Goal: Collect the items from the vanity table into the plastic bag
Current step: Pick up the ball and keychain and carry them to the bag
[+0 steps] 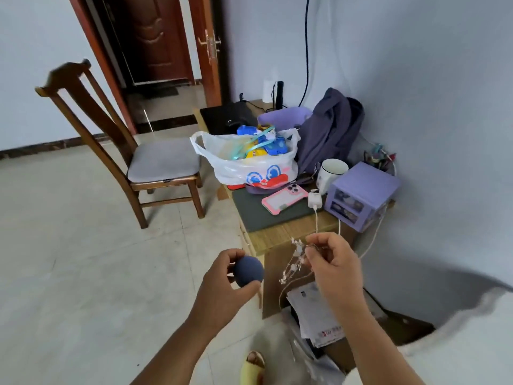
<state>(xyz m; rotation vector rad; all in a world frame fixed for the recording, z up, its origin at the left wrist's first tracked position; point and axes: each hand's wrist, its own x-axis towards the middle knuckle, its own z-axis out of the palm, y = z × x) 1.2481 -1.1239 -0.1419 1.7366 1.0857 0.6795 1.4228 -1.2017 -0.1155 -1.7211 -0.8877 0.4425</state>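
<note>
While the fingers of the left hand are curled around a dark blue ball, the fingers of the right hand pinch a thin string of small clear beads, which hangs down from them. Both hands are in front of the tabletop, just off its near edge. Behind them, on the tabletop, stands the white plastic bag, open and full of colourful items. Right of the bag are a pink phone, a white mug and a purple drawer box. Left of the bag stands a wooden chair.
</note>
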